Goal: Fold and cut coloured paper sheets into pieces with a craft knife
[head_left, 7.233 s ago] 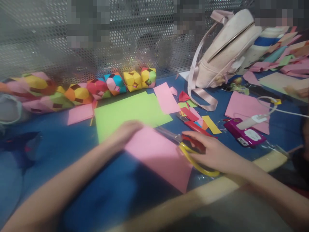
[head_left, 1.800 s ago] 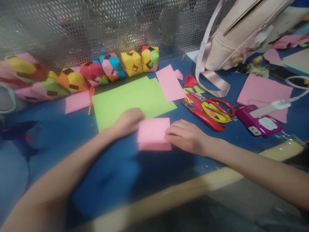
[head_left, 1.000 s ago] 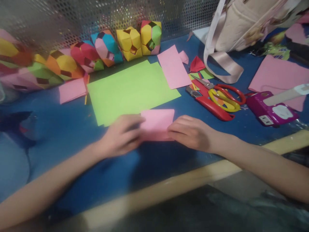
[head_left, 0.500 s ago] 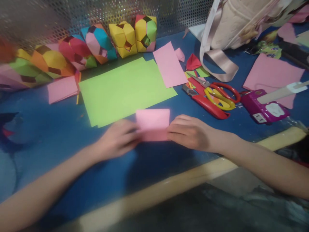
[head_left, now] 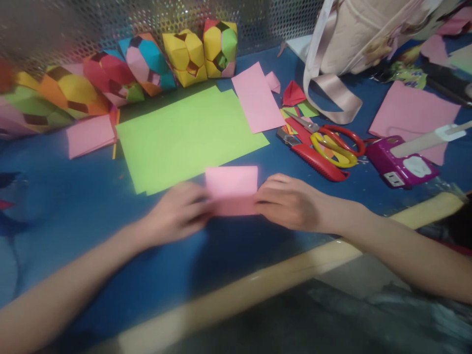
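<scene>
A small pink sheet of paper is stretched between both hands over the blue table. A crease runs across it, with the lower strip darker than the upper part. My left hand pinches its left edge, the fingertips slightly blurred. On the opposite edge, my right hand is closed with thumb and fingers pressed together. Just beyond the paper lie light green sheets, and a pink rectangle overlaps their right corner.
Folded paper shapes line the back by a perforated metal panel. To the right are scissors, a red box cutter, a purple power adapter, pink sheets and a pale bag. Pink slips lie left.
The whole view has shifted slightly, so the things on the table appear a little further left. Both hands keep their hold on the pink paper, almost unmoved.
</scene>
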`<state>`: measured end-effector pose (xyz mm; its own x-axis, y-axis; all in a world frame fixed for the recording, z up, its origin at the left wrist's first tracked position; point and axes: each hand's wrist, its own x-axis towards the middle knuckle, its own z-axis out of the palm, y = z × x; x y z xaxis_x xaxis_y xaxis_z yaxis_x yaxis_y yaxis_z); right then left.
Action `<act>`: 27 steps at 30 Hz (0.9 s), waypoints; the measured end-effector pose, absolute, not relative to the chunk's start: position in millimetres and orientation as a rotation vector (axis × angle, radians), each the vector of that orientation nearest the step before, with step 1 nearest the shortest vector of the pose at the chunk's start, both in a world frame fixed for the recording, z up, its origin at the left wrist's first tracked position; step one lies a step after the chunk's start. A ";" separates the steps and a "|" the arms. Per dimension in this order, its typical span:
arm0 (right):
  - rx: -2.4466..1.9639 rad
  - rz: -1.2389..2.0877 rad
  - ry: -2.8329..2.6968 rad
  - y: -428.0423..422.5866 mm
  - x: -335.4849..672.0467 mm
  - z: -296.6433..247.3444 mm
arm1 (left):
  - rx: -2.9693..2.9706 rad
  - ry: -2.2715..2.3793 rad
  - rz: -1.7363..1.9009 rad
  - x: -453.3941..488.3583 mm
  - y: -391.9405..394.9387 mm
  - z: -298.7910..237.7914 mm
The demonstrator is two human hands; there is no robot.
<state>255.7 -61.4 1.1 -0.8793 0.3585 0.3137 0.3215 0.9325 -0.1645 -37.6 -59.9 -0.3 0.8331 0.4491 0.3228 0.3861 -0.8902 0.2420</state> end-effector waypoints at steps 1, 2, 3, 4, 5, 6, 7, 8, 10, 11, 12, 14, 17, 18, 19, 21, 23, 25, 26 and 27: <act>-0.505 0.160 -2.754 -61.4 255.8 1.2 | 2.849 0.649 0.563 -37.8 -59.9 -0.4; -0.510 0.169 -2.761 -61.5 256.0 1.4 | 2.850 0.650 0.560 -38.0 -59.9 -0.5; -0.512 0.181 -2.767 -61.4 256.3 1.4 | 2.849 0.653 0.554 -38.0 -59.9 -0.6; -0.511 0.192 -2.766 -61.3 256.5 1.4 | 2.846 0.658 0.547 -38.0 -59.9 -0.6; -0.510 0.203 -2.762 -61.1 256.8 1.2 | 2.844 0.663 0.542 -38.0 -60.0 -0.6; -0.506 0.214 -2.754 -60.8 257.1 0.9 | 2.843 0.665 0.542 -38.0 -60.0 -0.6; -0.502 0.223 -2.744 -60.5 257.3 0.6 | 2.843 0.662 0.545 -38.0 -60.0 -0.6; -0.497 0.229 -2.733 -60.2 257.6 0.2 | 2.843 0.657 0.550 -38.1 -59.9 -0.5; -0.491 0.236 -2.717 -59.7 258.0 -0.4 | 2.838 0.660 0.541 -38.4 -59.9 -0.3; -0.491 0.240 -2.715 -59.5 258.2 -0.6 | 2.831 0.668 0.528 -38.7 -59.8 -0.1; -0.492 0.245 -2.716 -59.3 258.4 -0.6 | 2.823 0.677 0.515 -39.0 -59.8 0.1; -0.495 0.262 -2.730 -59.2 258.6 -0.4 | 2.807 0.688 0.490 -39.4 -59.9 0.6; -0.510 0.285 -2.749 -59.1 258.5 -0.1 | 2.805 0.679 0.484 -39.0 -60.2 1.2; -0.520 0.290 -2.754 -59.0 258.4 -0.1 | 2.809 0.671 0.491 -38.6 -60.2 1.4; -0.528 0.293 -2.757 -59.0 258.4 -0.1 | 2.814 0.661 0.505 -38.2 -60.2 1.5; -0.541 0.301 -2.764 -59.1 258.4 -0.4 | 2.823 0.639 0.538 -37.5 -59.8 1.5; -0.543 0.302 -2.765 -59.3 258.5 -0.8 | 2.826 0.635 0.542 -37.7 -59.5 1.5; -0.538 0.295 -2.758 -59.8 258.6 -1.2 | 2.821 0.639 0.512 -38.8 -60.0 1.2; -0.536 0.290 -2.753 -60.2 258.5 -1.3 | 2.817 0.641 0.491 -39.6 -60.9 1.1; -0.536 0.285 -2.749 -60.6 258.3 -1.4 | 2.813 0.643 0.476 -40.3 -62.4 1.0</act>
